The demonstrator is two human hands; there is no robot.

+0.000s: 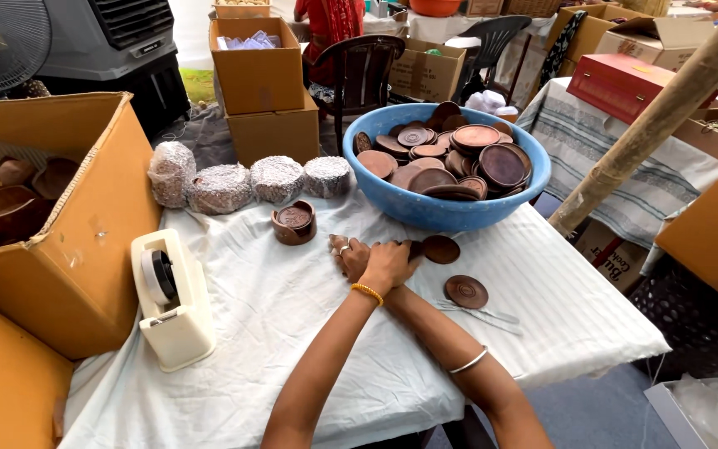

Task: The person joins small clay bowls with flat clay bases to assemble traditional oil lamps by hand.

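Both arms crossed over the cloth-covered counter [292, 333]. The left hand [390, 264] lay on top of the right hand [348, 254]; whether either grip was wide or narrow could not be told. A brown disc [440, 249] touched the hands at their right edge, a second disc [466, 291] lay near, and the blue basin [425, 208] of discs stood just behind.
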